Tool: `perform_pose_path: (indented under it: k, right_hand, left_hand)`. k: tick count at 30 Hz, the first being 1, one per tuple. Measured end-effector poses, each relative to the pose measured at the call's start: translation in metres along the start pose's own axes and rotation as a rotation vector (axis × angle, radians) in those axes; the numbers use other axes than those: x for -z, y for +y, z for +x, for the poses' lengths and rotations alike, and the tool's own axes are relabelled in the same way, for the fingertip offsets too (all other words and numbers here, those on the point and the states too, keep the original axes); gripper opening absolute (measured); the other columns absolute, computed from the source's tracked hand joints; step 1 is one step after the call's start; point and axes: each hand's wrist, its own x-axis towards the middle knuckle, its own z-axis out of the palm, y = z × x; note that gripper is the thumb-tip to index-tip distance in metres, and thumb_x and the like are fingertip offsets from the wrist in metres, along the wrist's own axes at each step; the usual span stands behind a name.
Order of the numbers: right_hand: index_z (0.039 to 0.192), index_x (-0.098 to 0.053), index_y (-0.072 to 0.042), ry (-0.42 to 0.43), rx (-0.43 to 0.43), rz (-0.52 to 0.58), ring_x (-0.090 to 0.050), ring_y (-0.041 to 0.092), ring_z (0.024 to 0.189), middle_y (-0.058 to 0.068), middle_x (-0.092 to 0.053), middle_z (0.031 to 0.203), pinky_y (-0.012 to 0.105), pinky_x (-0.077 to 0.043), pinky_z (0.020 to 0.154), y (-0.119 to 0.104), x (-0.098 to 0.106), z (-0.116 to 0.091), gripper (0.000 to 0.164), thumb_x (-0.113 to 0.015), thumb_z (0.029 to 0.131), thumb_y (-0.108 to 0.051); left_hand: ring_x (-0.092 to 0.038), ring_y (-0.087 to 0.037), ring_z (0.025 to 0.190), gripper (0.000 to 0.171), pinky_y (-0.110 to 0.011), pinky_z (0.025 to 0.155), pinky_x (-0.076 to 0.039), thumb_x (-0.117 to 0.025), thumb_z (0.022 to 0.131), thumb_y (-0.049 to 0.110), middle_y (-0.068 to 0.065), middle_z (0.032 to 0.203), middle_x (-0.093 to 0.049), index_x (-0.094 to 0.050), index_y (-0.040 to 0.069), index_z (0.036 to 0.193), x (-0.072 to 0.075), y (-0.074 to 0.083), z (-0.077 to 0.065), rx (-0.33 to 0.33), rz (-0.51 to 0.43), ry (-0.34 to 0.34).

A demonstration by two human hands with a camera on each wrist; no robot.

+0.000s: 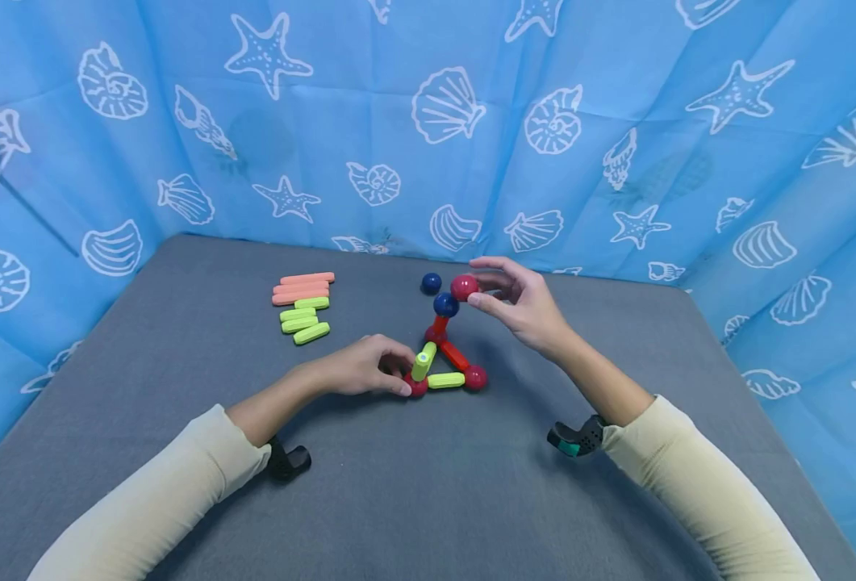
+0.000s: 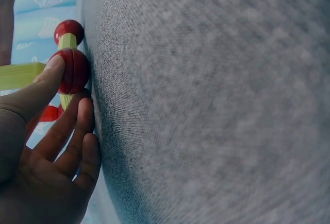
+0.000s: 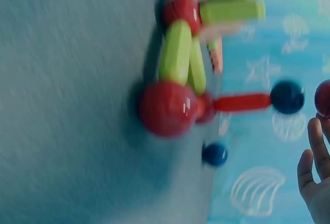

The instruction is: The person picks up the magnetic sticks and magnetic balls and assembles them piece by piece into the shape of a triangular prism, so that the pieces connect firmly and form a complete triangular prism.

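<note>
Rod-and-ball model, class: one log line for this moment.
left hand: pinches red corner ball | right hand: holds raised red ball near blue top ball | loose: lime rods, salmon rods, blue ball

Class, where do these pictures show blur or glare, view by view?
Head view: mostly crisp, with a small glint on the raised red ball; left wrist view: grey cloth out of focus toward the right; right wrist view: blurred, with pale glints on the foreground red ball.

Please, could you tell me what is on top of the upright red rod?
A dark blue ball sits on the upright red rod. The rod's upper end face cannot be seen; the ball covers it.
</note>
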Motion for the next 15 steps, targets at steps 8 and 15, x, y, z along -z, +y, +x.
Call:
perform_pose_path:
  k: [8, 15]
  right_hand:
    - [0.132, -0.058, -0.002, -0.21, 0.11, 0.024, -0.066, 0.022, 0.099, 0.009, -0.066, 0.124, 0.033, -0.055, 0.084, -0.012, -0.027, -0.018, 0.045, -0.071, 0.089, 0.0]
    - [0.131, -0.058, 0.0, -0.295, 0.118, -0.008, -0.065, 0.019, 0.11, 0.009, -0.067, 0.123, 0.039, -0.053, 0.088, -0.007, -0.043, -0.023, 0.046, -0.073, 0.088, -0.001]
  left_hand:
    - [-0.061, -0.015, 0.088, 0.027, -0.031, 0.083, -0.051, -0.075, 0.089, 0.013, -0.002, 0.105, -0.068, -0.069, 0.007, 0.115, 0.0, 0.0, -0.001, -0.028, -0.01, -0.001]
    - [-0.062, -0.016, 0.092, 0.031, -0.031, 0.087, -0.051, -0.075, 0.089, 0.011, -0.003, 0.11, -0.069, -0.069, 0.007, 0.119, -0.001, -0.001, 0.0, -0.034, -0.019, -0.004]
